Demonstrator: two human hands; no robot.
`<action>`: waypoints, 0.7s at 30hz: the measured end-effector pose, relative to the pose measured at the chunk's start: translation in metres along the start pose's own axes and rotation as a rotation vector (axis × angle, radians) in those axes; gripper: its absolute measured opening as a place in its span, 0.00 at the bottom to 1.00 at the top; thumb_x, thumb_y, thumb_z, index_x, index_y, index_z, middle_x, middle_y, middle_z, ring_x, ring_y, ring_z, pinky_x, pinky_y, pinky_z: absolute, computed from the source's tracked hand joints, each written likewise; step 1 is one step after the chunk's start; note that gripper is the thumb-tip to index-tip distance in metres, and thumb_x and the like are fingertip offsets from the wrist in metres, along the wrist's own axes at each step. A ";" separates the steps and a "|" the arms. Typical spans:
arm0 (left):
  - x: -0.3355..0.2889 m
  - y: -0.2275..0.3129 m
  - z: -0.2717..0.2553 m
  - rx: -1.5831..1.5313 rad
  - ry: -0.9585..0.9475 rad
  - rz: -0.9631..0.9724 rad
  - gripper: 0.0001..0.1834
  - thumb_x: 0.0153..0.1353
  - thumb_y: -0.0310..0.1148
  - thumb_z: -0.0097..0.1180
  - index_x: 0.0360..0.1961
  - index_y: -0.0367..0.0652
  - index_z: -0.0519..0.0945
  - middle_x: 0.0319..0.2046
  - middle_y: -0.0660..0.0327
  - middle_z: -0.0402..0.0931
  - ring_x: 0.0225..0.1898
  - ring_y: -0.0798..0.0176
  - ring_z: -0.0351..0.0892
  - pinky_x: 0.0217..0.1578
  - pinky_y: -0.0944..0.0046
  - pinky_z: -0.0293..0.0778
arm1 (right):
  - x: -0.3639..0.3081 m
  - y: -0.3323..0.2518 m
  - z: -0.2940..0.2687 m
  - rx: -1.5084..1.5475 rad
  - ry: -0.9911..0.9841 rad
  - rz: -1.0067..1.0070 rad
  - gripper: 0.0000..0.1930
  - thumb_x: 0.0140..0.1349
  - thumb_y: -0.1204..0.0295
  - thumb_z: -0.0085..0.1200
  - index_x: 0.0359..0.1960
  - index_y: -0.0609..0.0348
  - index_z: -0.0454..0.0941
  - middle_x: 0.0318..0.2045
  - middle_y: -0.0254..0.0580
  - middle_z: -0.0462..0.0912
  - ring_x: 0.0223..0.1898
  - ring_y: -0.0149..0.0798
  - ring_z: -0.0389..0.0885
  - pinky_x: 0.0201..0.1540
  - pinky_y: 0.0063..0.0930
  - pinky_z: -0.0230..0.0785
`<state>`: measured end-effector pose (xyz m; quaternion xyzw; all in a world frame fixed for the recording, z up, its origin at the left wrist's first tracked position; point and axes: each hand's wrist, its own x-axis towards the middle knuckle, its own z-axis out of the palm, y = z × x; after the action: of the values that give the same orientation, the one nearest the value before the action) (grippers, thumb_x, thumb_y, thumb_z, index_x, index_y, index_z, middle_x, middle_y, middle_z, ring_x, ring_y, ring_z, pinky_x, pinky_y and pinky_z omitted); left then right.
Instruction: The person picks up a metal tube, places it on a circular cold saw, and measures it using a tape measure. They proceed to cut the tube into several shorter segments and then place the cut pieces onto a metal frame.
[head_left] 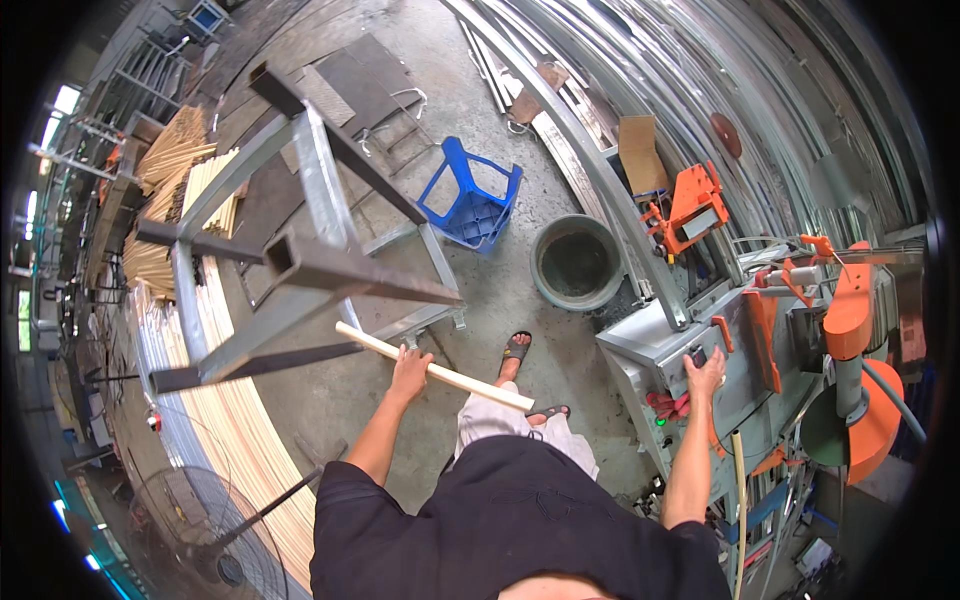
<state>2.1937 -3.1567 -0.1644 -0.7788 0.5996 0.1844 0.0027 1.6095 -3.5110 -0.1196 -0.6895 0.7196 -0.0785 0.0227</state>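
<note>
My left hand (409,374) is closed around a long, pale cream rod (470,384). One end of the rod points to the far left and the other comes back in front of my legs. My right hand (706,374) reaches to the grey machine cabinet (648,345). Its fingers and thumb are bent around a small dark knob (697,355) on the cabinet top. Near that hand lie red gloves (664,405), beside a green light (661,422). Orange clamp parts (764,340) and an orange saw guard (872,425) belong to the machine on the right.
A metal tube frame (325,185) stands at the front left. Beyond my feet are a blue plastic stool (474,215) and a round grey tub (575,262). Bundles of pale rods (235,420) lie left, near a fan (215,535). Metal profiles (780,110) fill the far right.
</note>
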 end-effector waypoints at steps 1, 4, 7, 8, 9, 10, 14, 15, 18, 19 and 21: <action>0.014 -0.016 0.010 0.016 0.033 0.009 0.10 0.54 0.25 0.52 0.39 0.47 0.77 0.39 0.53 0.74 0.49 0.50 0.72 0.58 0.44 0.62 | -0.002 -0.010 -0.008 0.056 0.035 -0.012 0.34 0.50 0.62 0.65 0.59 0.63 0.68 0.58 0.53 0.71 0.60 0.55 0.67 0.65 0.45 0.57; 0.052 -0.072 0.028 0.085 0.016 -0.213 0.10 0.56 0.30 0.52 0.40 0.48 0.78 0.50 0.49 0.71 0.57 0.45 0.68 0.65 0.37 0.55 | -0.019 -0.053 -0.044 0.174 0.091 -0.049 0.29 0.53 0.68 0.62 0.57 0.63 0.69 0.57 0.52 0.71 0.59 0.53 0.67 0.64 0.45 0.57; 0.112 -0.129 0.072 0.344 0.232 -0.456 0.17 0.64 0.37 0.47 0.54 0.51 0.75 0.72 0.43 0.44 0.69 0.32 0.51 0.66 0.37 0.50 | -0.056 -0.101 -0.040 0.274 -0.041 -0.075 0.24 0.52 0.74 0.61 0.53 0.62 0.72 0.53 0.50 0.74 0.56 0.52 0.70 0.61 0.43 0.60; 0.154 -0.127 0.063 0.388 -0.077 -0.427 0.16 0.64 0.40 0.48 0.53 0.55 0.74 0.73 0.38 0.26 0.67 0.21 0.50 0.63 0.33 0.54 | -0.081 -0.107 -0.034 0.240 -0.055 -0.114 0.23 0.51 0.76 0.60 0.52 0.62 0.72 0.52 0.49 0.74 0.55 0.52 0.71 0.60 0.42 0.61; 0.174 -0.146 0.071 0.343 -0.137 -0.452 0.12 0.61 0.36 0.51 0.47 0.54 0.74 0.71 0.33 0.26 0.58 0.15 0.61 0.56 0.29 0.62 | -0.102 -0.115 -0.026 0.381 -0.241 -0.017 0.23 0.50 0.78 0.60 0.50 0.62 0.72 0.51 0.50 0.75 0.54 0.51 0.72 0.59 0.42 0.62; 0.198 -0.151 0.077 0.338 -0.162 -0.432 0.11 0.61 0.34 0.51 0.45 0.52 0.74 0.71 0.32 0.29 0.55 0.17 0.65 0.54 0.32 0.66 | -0.122 -0.132 -0.021 0.333 -0.239 -0.111 0.22 0.50 0.79 0.60 0.49 0.62 0.72 0.48 0.51 0.76 0.53 0.52 0.73 0.58 0.42 0.63; 0.244 -0.197 0.126 0.370 -0.098 -0.347 0.07 0.61 0.29 0.51 0.41 0.47 0.72 0.71 0.31 0.36 0.58 0.31 0.69 0.55 0.46 0.71 | -0.215 -0.111 0.021 0.310 -0.600 -0.057 0.20 0.46 0.77 0.62 0.44 0.60 0.74 0.45 0.51 0.77 0.50 0.54 0.73 0.56 0.43 0.65; 0.254 -0.202 0.135 0.357 -0.113 -0.311 0.08 0.62 0.29 0.49 0.43 0.47 0.73 0.71 0.32 0.37 0.59 0.33 0.70 0.56 0.48 0.71 | -0.235 -0.099 0.028 0.277 -0.703 0.010 0.20 0.45 0.75 0.63 0.43 0.60 0.76 0.45 0.51 0.77 0.50 0.52 0.74 0.55 0.41 0.66; 0.299 -0.186 0.139 0.102 -0.059 -0.277 0.15 0.63 0.27 0.46 0.51 0.45 0.72 0.71 0.35 0.42 0.60 0.37 0.69 0.59 0.51 0.69 | -0.289 -0.054 0.041 0.168 -0.894 0.162 0.19 0.45 0.69 0.63 0.41 0.60 0.79 0.44 0.52 0.79 0.51 0.52 0.74 0.56 0.41 0.66; 0.317 -0.169 0.135 -0.123 0.008 -0.323 0.19 0.61 0.27 0.47 0.55 0.43 0.71 0.70 0.37 0.45 0.61 0.37 0.67 0.61 0.50 0.66 | -0.307 -0.042 0.039 0.124 -0.949 0.241 0.19 0.45 0.68 0.63 0.40 0.60 0.80 0.44 0.52 0.80 0.51 0.52 0.74 0.56 0.42 0.66; 0.324 -0.165 0.139 -0.334 0.136 -0.334 0.24 0.63 0.27 0.44 0.61 0.41 0.68 0.70 0.40 0.50 0.64 0.38 0.62 0.65 0.50 0.59 | -0.332 -0.008 0.042 0.080 -0.925 0.343 0.18 0.45 0.67 0.63 0.40 0.59 0.81 0.43 0.52 0.81 0.51 0.53 0.75 0.57 0.41 0.66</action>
<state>2.3772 -3.3815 -0.4235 -0.8673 0.4225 0.2254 -0.1360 1.6396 -3.1843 -0.1851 -0.5224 0.7336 0.2130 0.3788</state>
